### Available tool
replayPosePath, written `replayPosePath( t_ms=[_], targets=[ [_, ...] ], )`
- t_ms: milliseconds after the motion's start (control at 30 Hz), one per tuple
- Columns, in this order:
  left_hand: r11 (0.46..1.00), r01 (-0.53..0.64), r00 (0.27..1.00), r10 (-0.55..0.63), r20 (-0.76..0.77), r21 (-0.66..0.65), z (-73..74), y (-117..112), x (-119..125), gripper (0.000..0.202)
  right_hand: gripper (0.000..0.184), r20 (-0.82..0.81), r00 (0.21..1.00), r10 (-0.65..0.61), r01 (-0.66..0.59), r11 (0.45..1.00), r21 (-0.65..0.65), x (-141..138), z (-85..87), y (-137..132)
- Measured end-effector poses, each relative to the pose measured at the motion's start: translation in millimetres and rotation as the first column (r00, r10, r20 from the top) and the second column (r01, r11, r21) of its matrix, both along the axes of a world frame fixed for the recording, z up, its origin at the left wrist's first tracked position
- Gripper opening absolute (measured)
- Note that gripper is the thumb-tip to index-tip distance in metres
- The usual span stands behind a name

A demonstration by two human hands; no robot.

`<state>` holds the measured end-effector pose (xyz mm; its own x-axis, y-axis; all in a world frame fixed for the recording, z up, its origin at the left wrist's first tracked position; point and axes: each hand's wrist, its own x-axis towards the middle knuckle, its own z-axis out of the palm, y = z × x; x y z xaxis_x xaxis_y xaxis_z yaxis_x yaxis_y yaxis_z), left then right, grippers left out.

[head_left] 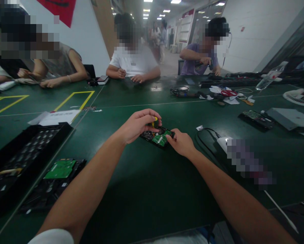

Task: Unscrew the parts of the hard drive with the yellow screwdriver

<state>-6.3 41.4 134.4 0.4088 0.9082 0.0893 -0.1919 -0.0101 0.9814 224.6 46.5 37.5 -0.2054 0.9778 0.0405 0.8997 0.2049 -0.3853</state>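
Note:
An open black device with a green circuit board (158, 139) lies on the green table in front of me. My left hand (141, 126) is over its far left part, fingers closed round a small yellow-handled screwdriver (155, 120). The tool points down at the device, and its tip is hidden by the fingers. My right hand (182, 142) grips the device's right end, with the thumb on top near the board and the fingers at the far edge.
Left of my forearm are a long black tray (27, 149) and another black device with a green board (60, 169). To the right lie a white power strip (222, 144) with a cable, a similar device (256, 119) and a grey box (291, 119). Several people sit across the table.

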Motion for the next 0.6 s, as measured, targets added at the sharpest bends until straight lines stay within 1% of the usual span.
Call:
replayPosePath(
  t_ms=[300,500,600],
  targets=[
    [1.0,-0.018,1.0,0.018,-0.015,0.021,1.9,-0.4,0.0,0.016,0.042,-0.017,1.0,0.003,-0.003,1.0,0.006,0.2,-3.1,1.4],
    [0.997,-0.042,0.998,0.045,-0.038,0.066,-2.4,1.6,-0.6,0.019,0.043,-0.021,1.0,0.007,-0.007,1.0,0.022,2.0,-5.2,2.1],
    [0.997,-0.024,0.999,0.027,-0.038,0.073,-5.6,3.3,-0.5,0.021,0.042,-0.035,0.999,0.015,-0.015,1.0,0.019,2.6,-6.2,2.1]
  ],
)
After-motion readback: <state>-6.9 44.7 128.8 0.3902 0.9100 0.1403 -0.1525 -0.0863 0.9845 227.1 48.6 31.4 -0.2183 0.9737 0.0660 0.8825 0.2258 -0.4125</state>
